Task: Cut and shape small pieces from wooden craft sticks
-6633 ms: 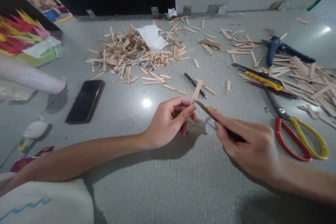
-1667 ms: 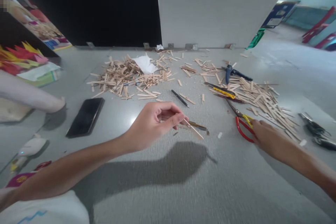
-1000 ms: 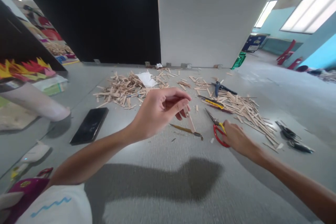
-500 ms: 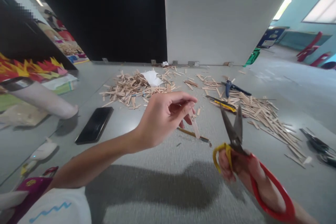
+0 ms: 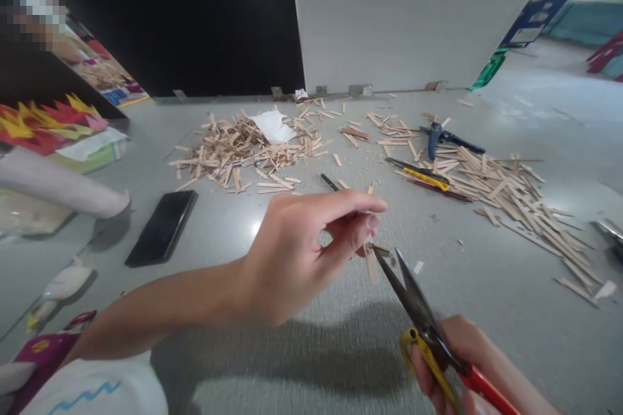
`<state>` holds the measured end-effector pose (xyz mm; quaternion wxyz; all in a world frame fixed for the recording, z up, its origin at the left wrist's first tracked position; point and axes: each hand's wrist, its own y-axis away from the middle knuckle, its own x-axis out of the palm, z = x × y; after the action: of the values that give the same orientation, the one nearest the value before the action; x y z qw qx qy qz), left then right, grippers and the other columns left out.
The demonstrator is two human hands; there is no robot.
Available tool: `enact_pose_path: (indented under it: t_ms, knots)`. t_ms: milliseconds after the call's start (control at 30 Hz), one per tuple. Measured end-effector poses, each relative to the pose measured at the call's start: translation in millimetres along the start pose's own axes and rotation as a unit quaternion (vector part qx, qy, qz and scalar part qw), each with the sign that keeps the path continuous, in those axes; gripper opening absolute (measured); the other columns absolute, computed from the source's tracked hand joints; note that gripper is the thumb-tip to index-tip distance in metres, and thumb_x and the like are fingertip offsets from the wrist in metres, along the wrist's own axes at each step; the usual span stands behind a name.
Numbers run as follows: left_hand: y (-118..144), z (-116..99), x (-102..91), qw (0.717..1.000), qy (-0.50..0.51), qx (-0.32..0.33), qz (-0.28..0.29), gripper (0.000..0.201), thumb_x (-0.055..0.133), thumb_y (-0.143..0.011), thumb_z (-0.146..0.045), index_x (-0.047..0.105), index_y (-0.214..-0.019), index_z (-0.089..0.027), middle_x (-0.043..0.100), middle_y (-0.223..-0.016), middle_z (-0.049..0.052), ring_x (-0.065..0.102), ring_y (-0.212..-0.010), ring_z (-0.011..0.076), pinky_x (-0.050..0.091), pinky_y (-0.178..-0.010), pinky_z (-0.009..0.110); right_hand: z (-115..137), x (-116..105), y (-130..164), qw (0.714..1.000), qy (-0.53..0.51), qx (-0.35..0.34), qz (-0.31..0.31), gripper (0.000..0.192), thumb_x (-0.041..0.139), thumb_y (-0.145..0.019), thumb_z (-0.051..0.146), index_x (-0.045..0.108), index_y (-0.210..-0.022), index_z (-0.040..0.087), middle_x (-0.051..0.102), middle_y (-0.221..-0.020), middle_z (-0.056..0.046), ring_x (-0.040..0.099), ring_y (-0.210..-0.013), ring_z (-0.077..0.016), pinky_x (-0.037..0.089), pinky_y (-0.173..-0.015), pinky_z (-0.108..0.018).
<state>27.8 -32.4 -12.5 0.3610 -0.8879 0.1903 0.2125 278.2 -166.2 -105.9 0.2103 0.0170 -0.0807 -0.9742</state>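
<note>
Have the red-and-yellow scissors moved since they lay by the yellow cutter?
Yes: judged against the yellow cutter, the scissors have come nearer and leftward, and are now held in the right hand.

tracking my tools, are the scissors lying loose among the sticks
No, the scissors are in the right hand, partly open near the stick the left hand holds.

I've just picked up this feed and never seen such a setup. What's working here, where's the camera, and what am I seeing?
No machine: these are a person's bare hands, seen by one head-worn camera looking forward and down. The left hand holds a small wooden stick. The right hand holds open scissors, tips near the stick; contact is unclear. On the grey surface lie loose sticks, a phone, white paper and a yellow-and-black cutter.
</note>
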Motion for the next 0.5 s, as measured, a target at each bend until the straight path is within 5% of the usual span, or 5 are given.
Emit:
enact_pose_path:
  t_ms: [500]
  knots:
    - [0.3, 4.8, 8.4, 0.996, -0.076, 0.041, -0.031, 0.012, 0.072, -0.100, -0.004, 0.078, -0.106, -0.012, 0.082, -0.081, -0.005, 0.073, -0.065, 0.0039, 0.055, -0.066, 0.008, -9.8, 1.6, 7.7, 1.000, 0.005, -0.014, -0.017, 0.044, 0.069, -0.093, 0.072, 0.071, -0.105, 0.030, 0.064, -0.080, 0.000, 0.050, -0.056, -0.0110, 0.046, -0.050, -0.020]
